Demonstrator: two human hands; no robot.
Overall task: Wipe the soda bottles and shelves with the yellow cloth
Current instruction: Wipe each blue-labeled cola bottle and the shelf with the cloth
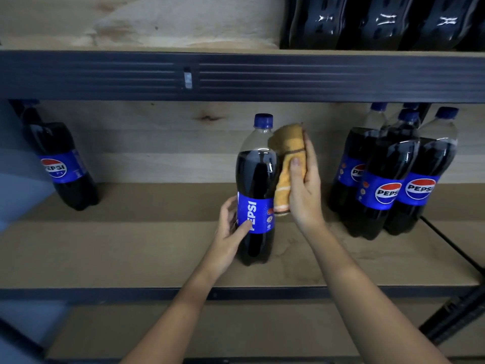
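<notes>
A dark soda bottle (256, 177) with a blue cap and blue label stands upright in the middle of the brown shelf board (147, 248). My left hand (231, 232) grips its lower body at the label. My right hand (304, 185) holds the yellow cloth (287, 164) bunched against the bottle's right side, from shoulder down to label. A group of several soda bottles (388, 179) stands at the right of the same shelf. One more soda bottle (59, 158) stands at the far left.
A dark metal beam (262, 77) crosses above, carrying the upper shelf with several dark bottles (380, 22) at its right. The shelf's front rail (131, 294) runs below my forearms. A black diagonal brace (456, 248) is at the right.
</notes>
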